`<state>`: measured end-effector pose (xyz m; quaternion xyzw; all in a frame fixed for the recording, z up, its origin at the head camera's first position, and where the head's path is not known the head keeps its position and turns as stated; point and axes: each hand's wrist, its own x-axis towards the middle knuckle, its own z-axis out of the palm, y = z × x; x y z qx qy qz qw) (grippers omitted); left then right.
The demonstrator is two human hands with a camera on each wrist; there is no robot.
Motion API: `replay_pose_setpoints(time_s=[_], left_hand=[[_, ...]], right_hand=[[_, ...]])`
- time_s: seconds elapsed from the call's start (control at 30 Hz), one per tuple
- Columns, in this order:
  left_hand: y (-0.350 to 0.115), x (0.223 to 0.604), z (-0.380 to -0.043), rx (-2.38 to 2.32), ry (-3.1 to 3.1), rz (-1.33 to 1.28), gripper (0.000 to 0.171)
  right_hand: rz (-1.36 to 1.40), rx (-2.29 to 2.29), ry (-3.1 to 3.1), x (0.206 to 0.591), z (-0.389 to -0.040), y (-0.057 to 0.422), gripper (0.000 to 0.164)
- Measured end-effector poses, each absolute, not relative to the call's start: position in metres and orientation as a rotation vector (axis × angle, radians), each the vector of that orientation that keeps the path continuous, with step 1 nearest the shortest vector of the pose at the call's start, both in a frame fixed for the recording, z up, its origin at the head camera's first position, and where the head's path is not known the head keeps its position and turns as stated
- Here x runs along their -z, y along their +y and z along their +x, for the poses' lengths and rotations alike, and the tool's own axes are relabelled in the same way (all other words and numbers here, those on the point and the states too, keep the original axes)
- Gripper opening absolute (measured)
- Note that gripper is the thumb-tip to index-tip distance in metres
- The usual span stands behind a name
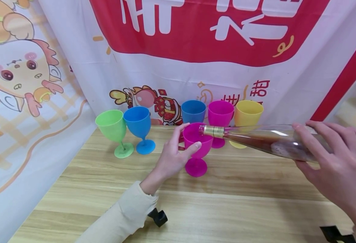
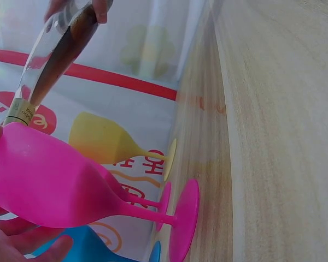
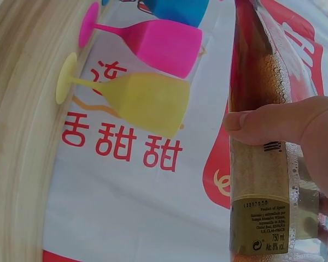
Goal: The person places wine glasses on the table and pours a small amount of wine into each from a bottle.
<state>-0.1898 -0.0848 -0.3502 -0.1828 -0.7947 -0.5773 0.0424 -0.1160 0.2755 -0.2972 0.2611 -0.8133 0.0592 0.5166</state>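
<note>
In the head view my left hand [image 1: 172, 154] holds a magenta goblet [image 1: 200, 151] by its bowl, thumb in front and fingers behind. The goblet stands upright, its foot low over the table. My right hand [image 1: 343, 163] grips a clear glass wine bottle [image 1: 264, 140] around its body. The bottle lies nearly level, with its gold-banded neck over the goblet's rim and its mouth inside. Reddish-brown liquid fills the lower side of the bottle. A gold label [image 3: 259, 226] reading 750 ml shows in the right wrist view, where bubbles line the glass.
Behind the held goblet stand a blue goblet [image 1: 194, 110], a second magenta goblet [image 1: 220, 113] and a yellow goblet [image 1: 248, 113]. To the left are a green goblet [image 1: 111, 126] and another blue goblet [image 1: 138, 123]. A printed cloth [image 1: 166, 71] hangs behind the wooden table [image 1: 241, 212].
</note>
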Motion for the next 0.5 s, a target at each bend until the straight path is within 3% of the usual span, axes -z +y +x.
replay_pose_setpoints(time_s=[0.27,0.5], left_hand=[[-0.0856,0.3505,-0.1900,1.762,-2.431,-0.555,0.075],[-0.0853,0.3505,-0.1904,1.762,-2.432,-0.564,0.075]], right_hand=[[0.625,-0.135,-1.966,0.2974,-0.1151,0.2753,0.075],[0.628,-0.137,-1.967,0.2992,-0.1170,0.2763,0.063]])
